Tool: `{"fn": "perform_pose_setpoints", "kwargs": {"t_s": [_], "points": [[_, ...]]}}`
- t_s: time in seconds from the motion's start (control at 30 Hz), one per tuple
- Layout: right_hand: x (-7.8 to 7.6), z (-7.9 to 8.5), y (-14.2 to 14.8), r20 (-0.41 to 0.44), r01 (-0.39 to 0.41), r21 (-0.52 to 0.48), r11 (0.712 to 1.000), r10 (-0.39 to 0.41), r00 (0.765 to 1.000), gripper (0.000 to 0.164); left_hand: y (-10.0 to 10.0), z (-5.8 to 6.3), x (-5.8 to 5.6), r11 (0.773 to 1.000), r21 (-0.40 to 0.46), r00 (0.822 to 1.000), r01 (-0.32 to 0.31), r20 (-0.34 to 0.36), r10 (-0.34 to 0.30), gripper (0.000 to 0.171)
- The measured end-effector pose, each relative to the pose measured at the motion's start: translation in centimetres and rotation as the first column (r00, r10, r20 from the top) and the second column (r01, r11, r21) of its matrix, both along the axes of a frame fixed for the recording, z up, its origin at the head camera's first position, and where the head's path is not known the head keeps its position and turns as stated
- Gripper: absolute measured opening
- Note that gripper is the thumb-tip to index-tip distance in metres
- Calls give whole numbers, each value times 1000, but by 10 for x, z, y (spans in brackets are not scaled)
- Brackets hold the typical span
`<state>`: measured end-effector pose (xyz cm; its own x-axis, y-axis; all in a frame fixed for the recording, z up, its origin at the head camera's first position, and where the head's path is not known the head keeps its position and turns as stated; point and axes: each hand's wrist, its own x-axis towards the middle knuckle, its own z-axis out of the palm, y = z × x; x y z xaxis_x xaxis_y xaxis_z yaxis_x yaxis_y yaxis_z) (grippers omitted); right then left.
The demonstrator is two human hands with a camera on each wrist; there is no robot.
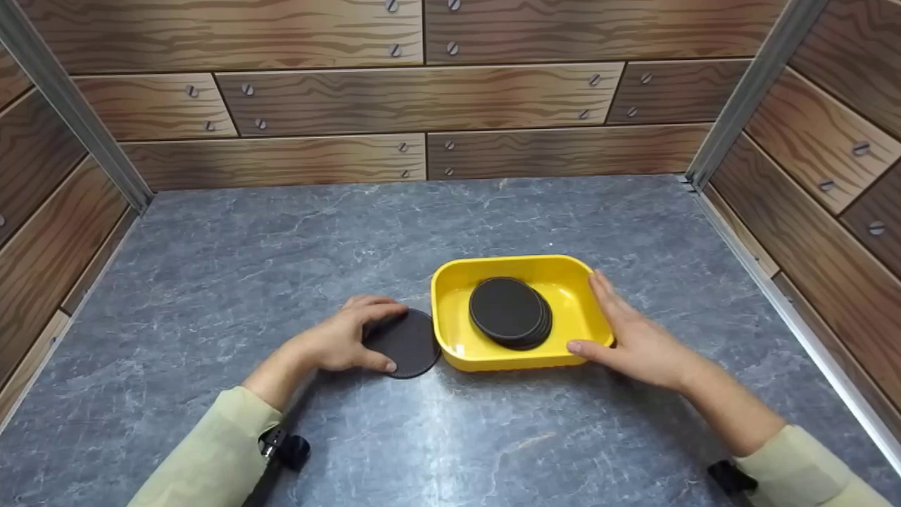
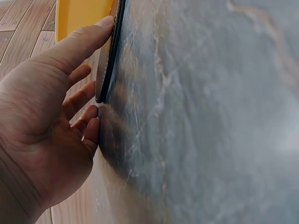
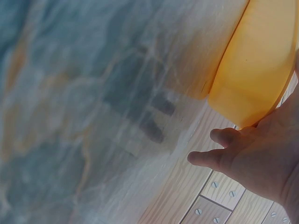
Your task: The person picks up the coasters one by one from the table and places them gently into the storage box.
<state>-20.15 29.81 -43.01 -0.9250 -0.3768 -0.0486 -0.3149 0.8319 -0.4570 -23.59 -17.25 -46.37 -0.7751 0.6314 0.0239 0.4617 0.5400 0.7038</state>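
In the head view my left hand (image 1: 348,336) spans a round black coaster (image 1: 408,346) at its left side, thumb on the near edge and index finger at the far edge. The left wrist view shows the coaster (image 2: 107,60) edge-on, low over or on the tabletop, with stitching round its rim. Right of it stands a yellow tray (image 1: 521,362), in which several black coasters (image 1: 507,308) lie in a slightly slanted stack. My right hand (image 1: 640,345) holds the tray's near right corner, thumb over the rim and fingers along the right wall. Its lower fingers (image 3: 208,159) stick out, clear of the tray.
A grey marbled tabletop (image 1: 281,239) carries everything. Wood-patterned panels (image 1: 415,102) wall it in at the back and both sides, with metal posts (image 1: 757,91) at the back corners.
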Motion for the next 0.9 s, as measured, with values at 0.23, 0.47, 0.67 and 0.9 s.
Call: {"fn": "perform_pose_setpoints", "kwargs": {"t_s": [0.23,0.47,0.67,0.9], "points": [[1,1,0,3,5,4,1000,-5,1000,114,4,6,2,999,-45,1000,-15,2,16,91],[1,2,1,10,18,18,1000,-18,1000,113,8,9,6,997,-64,999,-47,-3,47,91],[1,2,0,10,20,17,1000,-20,1000,113,6,9,6,998,-28,997,-63,-36,62,86],[1,2,0,8,12,13,1000,-12,1000,114,-4,13,5,995,17,994,-96,-55,96,70]]}}
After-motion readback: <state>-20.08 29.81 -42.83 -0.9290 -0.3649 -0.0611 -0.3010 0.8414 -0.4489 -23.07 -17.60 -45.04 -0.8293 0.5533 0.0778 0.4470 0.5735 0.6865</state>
